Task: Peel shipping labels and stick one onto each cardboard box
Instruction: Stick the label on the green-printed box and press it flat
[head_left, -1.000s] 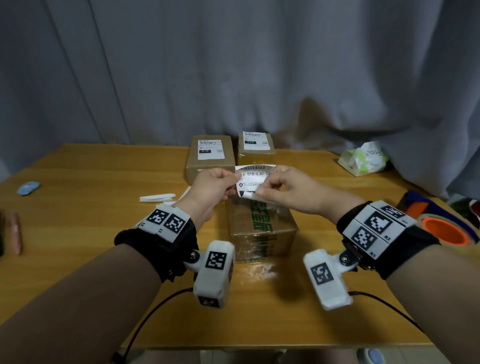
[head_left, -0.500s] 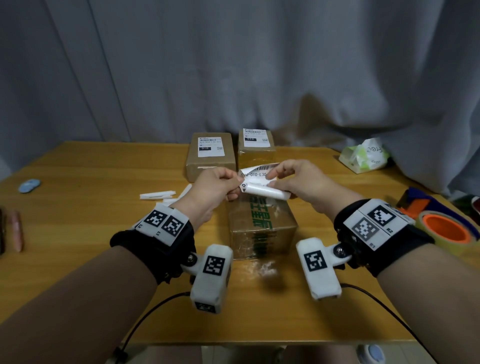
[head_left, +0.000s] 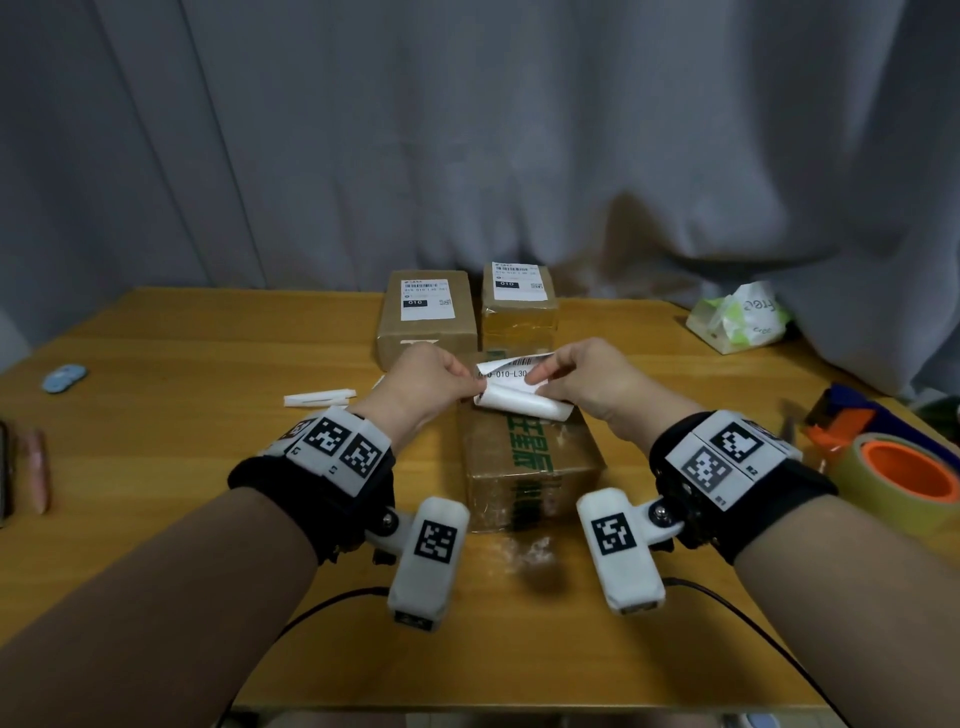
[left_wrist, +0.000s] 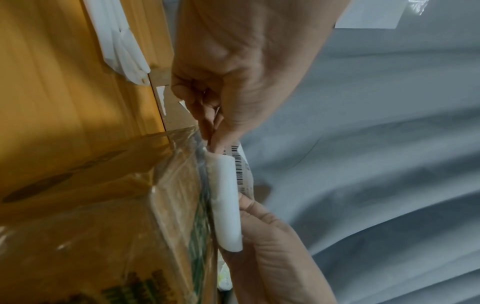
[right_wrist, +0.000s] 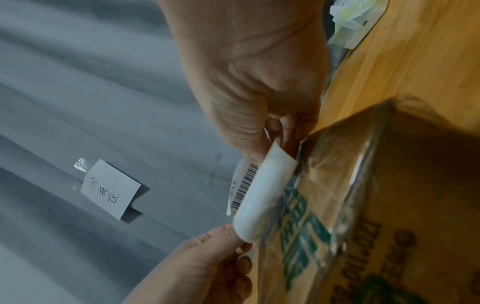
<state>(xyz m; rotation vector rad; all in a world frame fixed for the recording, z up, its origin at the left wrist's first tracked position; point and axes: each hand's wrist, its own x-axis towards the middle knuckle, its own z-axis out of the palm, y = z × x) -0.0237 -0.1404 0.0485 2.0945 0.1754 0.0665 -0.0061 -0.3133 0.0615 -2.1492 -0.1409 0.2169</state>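
Above the near box (head_left: 524, 457), the left hand (head_left: 431, 384) and right hand (head_left: 582, 379) each pinch a half-peeled label (head_left: 511, 371), its backing (head_left: 519, 405) curling away. Two far boxes (head_left: 426, 322) already carry labels; this third apparently remains bare.

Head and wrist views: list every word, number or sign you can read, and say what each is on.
"010-010-L30": on the shipping label being peeled.
"010": white on black, on the left rear box's label.
"010": the same on the right rear box's label.
Green printed characters on the front box: not legible.
Handwritten characters on the paper note on the curtain: unclear.
Barcodes and fine print on all the labels: too small.
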